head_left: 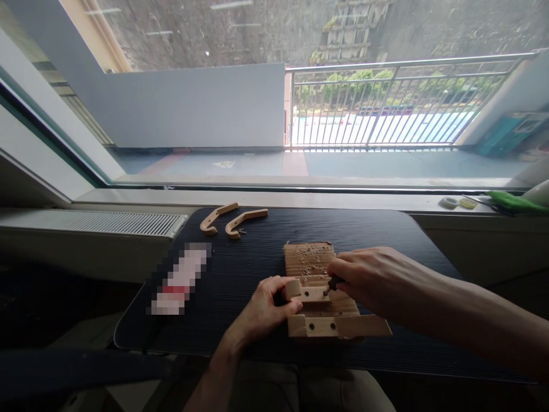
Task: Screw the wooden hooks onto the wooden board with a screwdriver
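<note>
My left hand [268, 302] grips the left end of a light wooden hook [315, 293] that lies across a wooden board [309, 264]. In my right hand [360, 273] is a short dark-handled screwdriver [333, 284], its tip at the hook's right-hand hole. A second wooden hook [351, 326] lies nearer me on the board, with two dark holes or screws in it and its right end past the board's edge. Small holes and wood chips cover the far part of the board.
Two curved wooden hooks [217, 218] [244, 222] lie at the back left of the black table [364, 229], small screws beside one. A blurred-out pinkish item [180, 280] is at the left. Tape rolls [449, 202] and a green item [514, 201] sit on the windowsill [300, 200].
</note>
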Demonstrator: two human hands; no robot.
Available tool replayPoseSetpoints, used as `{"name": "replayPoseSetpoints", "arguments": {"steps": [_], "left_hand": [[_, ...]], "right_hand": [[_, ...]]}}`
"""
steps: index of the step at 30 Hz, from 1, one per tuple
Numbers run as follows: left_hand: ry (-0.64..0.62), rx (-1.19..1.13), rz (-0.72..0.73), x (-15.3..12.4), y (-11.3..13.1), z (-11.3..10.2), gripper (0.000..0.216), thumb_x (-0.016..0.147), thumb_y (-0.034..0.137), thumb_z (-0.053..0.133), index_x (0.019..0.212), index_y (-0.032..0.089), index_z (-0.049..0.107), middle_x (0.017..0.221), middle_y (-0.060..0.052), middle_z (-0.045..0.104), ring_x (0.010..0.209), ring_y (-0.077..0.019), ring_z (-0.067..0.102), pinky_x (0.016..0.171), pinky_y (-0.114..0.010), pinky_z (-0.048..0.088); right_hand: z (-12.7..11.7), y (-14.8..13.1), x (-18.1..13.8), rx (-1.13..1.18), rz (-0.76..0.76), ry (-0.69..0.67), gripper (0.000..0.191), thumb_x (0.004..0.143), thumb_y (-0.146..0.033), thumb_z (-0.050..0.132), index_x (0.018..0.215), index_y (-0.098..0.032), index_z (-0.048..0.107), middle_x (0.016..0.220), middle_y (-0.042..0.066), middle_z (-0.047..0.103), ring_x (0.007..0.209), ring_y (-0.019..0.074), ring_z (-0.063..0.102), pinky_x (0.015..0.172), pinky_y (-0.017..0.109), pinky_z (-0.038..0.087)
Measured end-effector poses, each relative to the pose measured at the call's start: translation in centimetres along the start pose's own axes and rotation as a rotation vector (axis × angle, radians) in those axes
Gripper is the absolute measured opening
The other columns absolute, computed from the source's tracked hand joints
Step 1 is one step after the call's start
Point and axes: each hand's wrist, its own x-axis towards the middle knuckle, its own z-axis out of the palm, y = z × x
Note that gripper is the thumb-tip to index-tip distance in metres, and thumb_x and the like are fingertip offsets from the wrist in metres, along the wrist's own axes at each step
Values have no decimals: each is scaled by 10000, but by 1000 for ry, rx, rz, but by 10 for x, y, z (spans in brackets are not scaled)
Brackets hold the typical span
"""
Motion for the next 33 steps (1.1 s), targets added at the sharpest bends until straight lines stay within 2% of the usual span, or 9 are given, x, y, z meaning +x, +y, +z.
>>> {"name": "replayPoseSetpoints", "arguments": {"steps": [4,8,11,16,23,30,33], "left_hand": [[6,3,14,0,-1,0,336,737,288,648,1068,233,657,1036,-24,662,1041,-227,577,967,-321,409],[-8,-14,19,1,-2,0,326,748,281,642,1072,236,649,1035,-22,660,1027,-220,587,949,-313,421],[-21,-50,31,1,-4,1,325,753,275,638,1075,232,647,1029,-22,661,1010,-215,595,924,-306,436],[-37,-89,44,0,-6,2,329,756,268,631,1082,219,643,1031,-26,662,997,-216,596,890,-301,453],[-29,-74,54,1,-5,1,313,752,275,635,1060,218,650,1020,-20,659,984,-216,597,877,-298,456],[-29,-76,48,0,-4,2,332,748,265,635,1077,223,652,1019,-13,669,981,-211,606,877,-292,454],[-26,-50,48,0,-2,1,329,755,272,629,1081,230,652,1017,-13,669,980,-214,604,887,-300,447]], "right_hand": [[5,1,1,-101,88,-8,83,869,-146,498,848,-182,570,682,24,633,540,142,566,471,266,226],[-11,-3,6,-169,205,-100,147,892,-215,533,756,-181,574,615,11,630,506,151,562,464,272,158],[-24,-9,8,-128,219,-62,161,897,-226,521,751,-180,569,635,7,637,516,147,562,473,266,180],[-21,-18,13,-45,76,-18,96,847,-122,540,788,-185,583,735,-3,654,601,144,590,487,264,208],[-9,-22,24,4,56,-66,108,848,-114,528,794,-174,600,753,12,655,644,166,605,506,267,245],[-15,-26,21,88,-44,-143,210,799,5,525,842,-175,624,830,20,659,749,169,611,604,263,344],[-15,-27,19,131,-105,-135,245,792,21,522,874,-181,632,840,25,657,780,159,608,653,252,370]]}}
